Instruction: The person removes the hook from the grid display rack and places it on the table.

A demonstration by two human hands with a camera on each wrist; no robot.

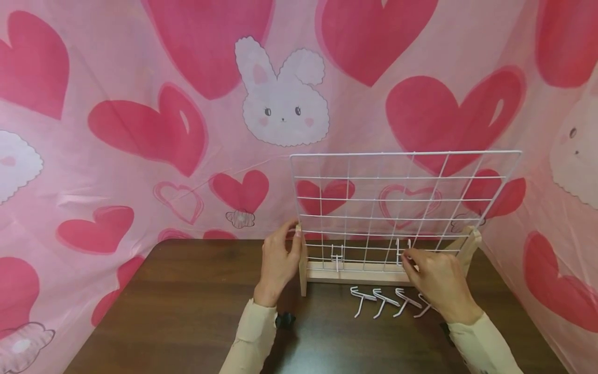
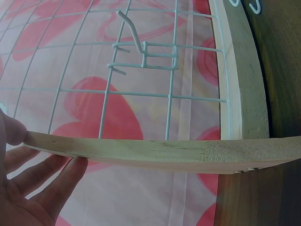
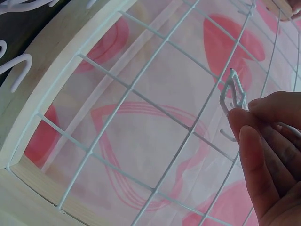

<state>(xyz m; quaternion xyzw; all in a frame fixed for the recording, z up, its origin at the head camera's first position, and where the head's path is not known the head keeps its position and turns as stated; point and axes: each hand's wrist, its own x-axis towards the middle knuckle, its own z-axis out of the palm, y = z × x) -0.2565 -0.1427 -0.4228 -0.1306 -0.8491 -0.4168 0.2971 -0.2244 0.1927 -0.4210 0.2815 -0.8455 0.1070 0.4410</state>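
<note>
A white wire grid panel (image 1: 406, 154) stands in a wooden frame (image 1: 359, 274) on the table. My left hand (image 1: 279, 259) grips the upper end of the frame's left side piece (image 2: 141, 147), thumb on one side and fingers on the other. One white wire hook (image 2: 143, 67) hangs on the lower left of the grid. My right hand (image 1: 441, 283) pinches another white hook (image 3: 225, 96) close to the grid's lower right. Fingers partly cover that hook, so I cannot tell whether it touches the wires.
Several white hooks (image 1: 384, 303) lie in a row on the dark wooden table (image 1: 196, 291) before the frame, the rightmost partly behind my right hand. A pink cloth with hearts and a rabbit (image 1: 285, 122) hangs behind and at the sides.
</note>
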